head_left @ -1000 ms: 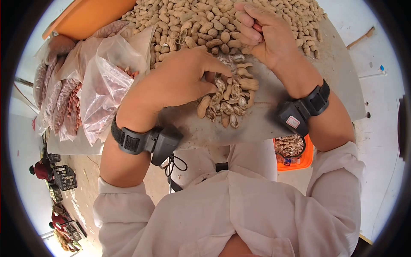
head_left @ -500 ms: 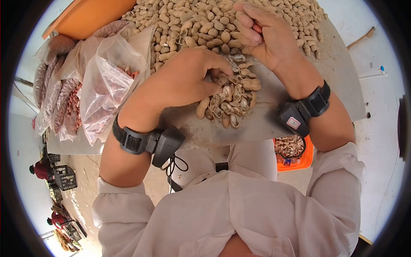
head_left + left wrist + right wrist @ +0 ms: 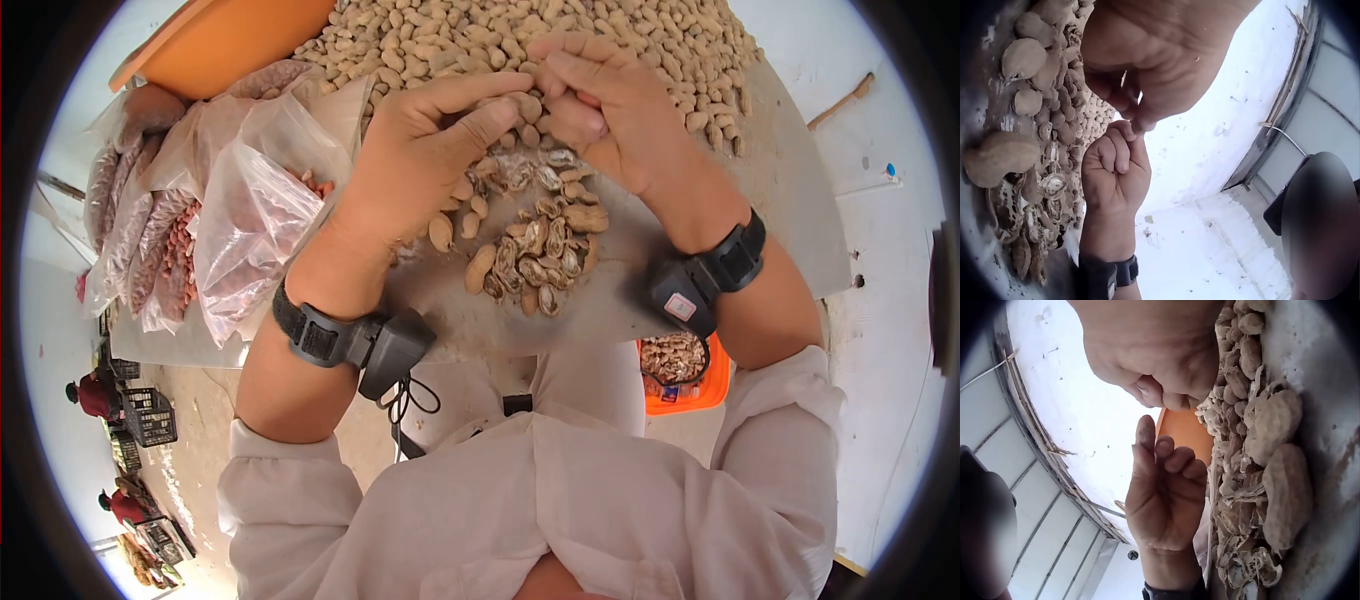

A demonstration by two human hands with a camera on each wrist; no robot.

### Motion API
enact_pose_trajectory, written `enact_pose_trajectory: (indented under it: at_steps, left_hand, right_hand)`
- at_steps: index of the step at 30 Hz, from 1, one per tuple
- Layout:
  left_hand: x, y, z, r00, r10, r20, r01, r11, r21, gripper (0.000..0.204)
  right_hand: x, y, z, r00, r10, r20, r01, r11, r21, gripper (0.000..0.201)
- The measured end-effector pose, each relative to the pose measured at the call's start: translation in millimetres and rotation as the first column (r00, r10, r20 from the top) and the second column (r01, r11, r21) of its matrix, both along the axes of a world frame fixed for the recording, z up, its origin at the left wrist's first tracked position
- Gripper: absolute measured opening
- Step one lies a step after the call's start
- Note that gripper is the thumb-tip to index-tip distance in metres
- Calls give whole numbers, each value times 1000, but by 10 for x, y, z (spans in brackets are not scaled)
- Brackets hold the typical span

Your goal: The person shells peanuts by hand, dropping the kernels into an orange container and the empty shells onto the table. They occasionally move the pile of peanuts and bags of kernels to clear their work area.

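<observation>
My left hand (image 3: 430,140) is raised over the near edge of a large peanut pile (image 3: 450,40), its thumb and forefinger pinching a peanut (image 3: 524,106). My right hand (image 3: 615,115) is close beside it, fingers curled round a red peanut kernel (image 3: 591,98) that is mostly hidden. In the left wrist view the fingertips of both hands overlap. Below the hands, empty peanut shells (image 3: 535,255) and several whole peanuts (image 3: 585,217) lie in a small heap on the grey table (image 3: 440,310).
Clear plastic bags (image 3: 260,215) of red kernels lie at the left, near an orange basin (image 3: 215,50). Under the table's right side stands an orange container (image 3: 715,385) of shells. Black crates (image 3: 150,415) and two people are farther off at lower left.
My left hand has lifted from the shell heap and moved up and leftward, meeting the right fingertips. The right hand has turned slightly, its thumb and fingers closer together.
</observation>
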State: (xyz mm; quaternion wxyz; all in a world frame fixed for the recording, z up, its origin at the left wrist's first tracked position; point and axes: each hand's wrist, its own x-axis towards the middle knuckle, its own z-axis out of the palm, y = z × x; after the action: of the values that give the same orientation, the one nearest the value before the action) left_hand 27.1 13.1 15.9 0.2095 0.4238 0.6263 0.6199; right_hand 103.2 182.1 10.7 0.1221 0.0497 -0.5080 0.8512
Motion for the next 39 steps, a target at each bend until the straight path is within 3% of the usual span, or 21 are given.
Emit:
enact_pose_trajectory:
  at_steps: [1, 5, 8, 14, 20, 23, 26, 32, 37, 39]
  left_hand:
    - [-18, 6, -22, 991, 47, 126, -52, 998, 41, 20]
    - [-127, 36, -110, 918, -75, 388, -2, 981, 195, 21]
    - [-109, 42, -106, 873, -104, 477, -7, 974, 227, 19]
    - [-52, 80, -101, 840, -122, 529, -5, 973, 231, 15]
    - [-21, 89, -132, 882, -67, 467, -78, 956, 284, 8]
    - [39, 116, -139, 877, -34, 479, -135, 940, 314, 6]
    - [77, 140, -153, 859, -1, 513, -178, 937, 300, 5]
    - [92, 168, -166, 882, 40, 469, -192, 941, 280, 4]
    - [102, 162, -162, 908, 95, 409, -191, 961, 199, 5]
    - [95, 164, -164, 938, 187, 293, -235, 962, 140, 8]
  right_hand:
    - [15, -35, 15, 1000, 20, -14, -20, 1000, -10, 20]
    - [58, -151, -2, 999, -21, -45, 33, 962, 271, 27]
    - [65, -206, 29, 972, -141, -188, 228, 764, 604, 24]
    - [74, -163, -23, 961, -196, -195, 275, 755, 595, 23]
    - [61, -268, -76, 907, -286, -309, 421, 630, 653, 24]
    - [12, -326, -155, 829, -288, -479, 558, 486, 673, 23]
    - [20, -346, -116, 829, -282, -483, 559, 461, 689, 22]
    - [51, -342, -76, 961, -246, -124, 275, 827, 491, 22]
    - [10, -328, -141, 983, -179, -37, 183, 958, 221, 23]
    - [2, -316, -159, 991, -134, -11, 135, 987, 86, 22]
